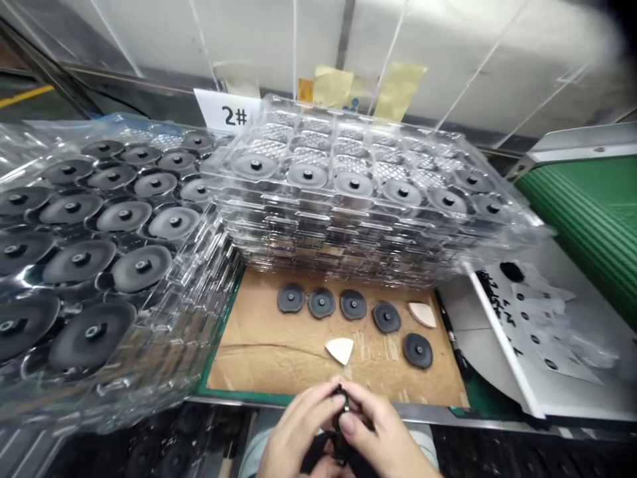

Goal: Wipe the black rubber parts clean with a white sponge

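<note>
My left hand [303, 428] and my right hand [375, 428] meet at the front edge of the bench. Between their closed fingers is a small black part [341, 435], mostly covered, so its full shape is hidden. Just beyond the fingertips, a cream-coloured triangular pad [340, 350] lies on the cardboard sheet [279, 368]. Farther back, several dark grey round discs with a raised centre stud lie in a curved row, among them one disc [353, 305] in the middle and another disc [417, 350] at the right. A second triangular pad [423, 315] rests near the right edge.
Tall stacked clear trays [348, 232] stand behind the cardboard, with discs in their front pockets. More trays [164, 285], filled with discs, rise at the left. On the right are a white bin [502, 338] holding small black parts and plastic bags, and a green conveyor belt [592, 212].
</note>
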`<state>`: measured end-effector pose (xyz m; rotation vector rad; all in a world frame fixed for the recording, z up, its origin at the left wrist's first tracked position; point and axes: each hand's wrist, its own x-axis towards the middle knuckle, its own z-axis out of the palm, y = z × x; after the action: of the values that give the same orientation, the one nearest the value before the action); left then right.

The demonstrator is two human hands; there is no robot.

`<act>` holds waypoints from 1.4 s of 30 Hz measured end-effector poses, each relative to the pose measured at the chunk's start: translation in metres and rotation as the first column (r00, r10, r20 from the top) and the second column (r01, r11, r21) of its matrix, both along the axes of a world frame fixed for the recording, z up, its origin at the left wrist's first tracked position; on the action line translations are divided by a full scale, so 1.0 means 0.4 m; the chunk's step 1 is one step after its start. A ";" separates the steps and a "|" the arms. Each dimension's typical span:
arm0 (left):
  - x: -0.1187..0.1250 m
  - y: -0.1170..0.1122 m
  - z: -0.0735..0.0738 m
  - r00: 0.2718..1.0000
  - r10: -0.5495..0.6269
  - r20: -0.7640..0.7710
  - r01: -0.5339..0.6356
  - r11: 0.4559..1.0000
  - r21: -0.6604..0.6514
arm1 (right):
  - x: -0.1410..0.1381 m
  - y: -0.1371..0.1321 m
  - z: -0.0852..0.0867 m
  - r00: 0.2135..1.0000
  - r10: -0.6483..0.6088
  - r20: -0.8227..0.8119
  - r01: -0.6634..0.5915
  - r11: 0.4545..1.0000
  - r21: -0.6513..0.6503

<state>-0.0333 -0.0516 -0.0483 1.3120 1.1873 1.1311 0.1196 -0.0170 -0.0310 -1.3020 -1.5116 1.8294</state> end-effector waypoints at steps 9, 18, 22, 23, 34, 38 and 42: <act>-0.054 0.050 -0.035 0.634 0.448 0.630 0.114 0.752 -0.650 | 0.028 0.063 -0.113 0.794 -0.331 0.510 0.073 0.884 0.461; -0.062 0.094 -0.012 0.438 0.498 0.749 0.214 0.751 -0.625 | 0.016 0.056 -0.180 0.861 -0.322 0.395 0.054 0.829 0.557; -0.036 0.096 -0.014 0.493 0.520 0.698 0.100 0.763 -0.639 | -0.027 0.109 -0.046 0.877 -0.344 0.336 0.098 0.812 0.575; -0.030 0.098 -0.012 0.516 0.517 0.684 0.083 0.764 -0.640 | -0.042 0.115 -0.009 0.891 -0.344 0.297 0.104 0.790 0.604; 0.006 0.113 0.042 0.662 0.436 0.610 0.152 0.719 -0.679 | -0.070 0.108 0.117 0.957 -0.158 0.243 -0.078 0.667 0.741; 0.014 0.112 0.063 0.654 0.406 0.638 0.181 0.735 -0.654 | -0.009 0.076 0.137 0.986 0.014 0.167 -0.128 0.710 0.693; 0.040 0.114 0.077 0.630 0.404 0.663 0.233 0.716 -0.658 | 0.045 0.058 0.159 0.914 -0.197 0.355 -0.114 0.715 0.690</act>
<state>-0.0171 -0.0059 -0.0173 0.0753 0.8444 0.9842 0.1378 0.0064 0.0325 -1.3210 -2.0830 0.7761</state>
